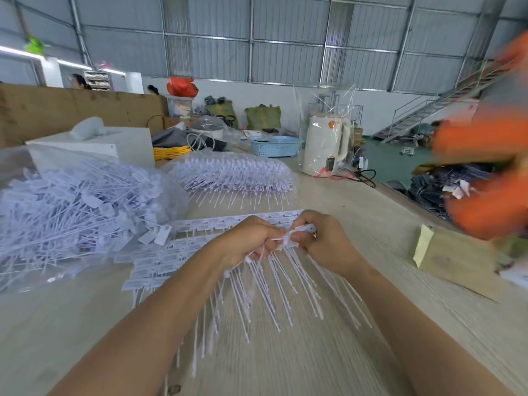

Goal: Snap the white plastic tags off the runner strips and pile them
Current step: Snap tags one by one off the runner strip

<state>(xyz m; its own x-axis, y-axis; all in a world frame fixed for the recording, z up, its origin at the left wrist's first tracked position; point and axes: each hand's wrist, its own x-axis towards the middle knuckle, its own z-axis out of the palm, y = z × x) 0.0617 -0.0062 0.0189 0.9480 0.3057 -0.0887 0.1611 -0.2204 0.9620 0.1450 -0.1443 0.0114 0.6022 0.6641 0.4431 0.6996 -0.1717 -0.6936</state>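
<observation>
Both hands meet over the middle of the pale wooden table [385, 324]. My left hand [245, 241] grips a bundle of white plastic tags [257, 292] whose long thin tails fan out toward me. My right hand [323, 238] pinches the head of one tag [303, 228] at the end of a runner strip. Flat runner strips [160, 264] with printed tag heads lie under and to the left of my hands. A big loose pile of snapped-off tags [77, 207] sits at the left in clear plastic.
A bagged stack of uncut tag strips [231, 172] lies behind my hands. Further back stand a white kettle in plastic wrap [325, 144], a blue basket [274, 144] and a white box [120, 144]. A cardboard piece [451, 261] lies at the right. A blurred orange shape [485, 172] fills the right edge.
</observation>
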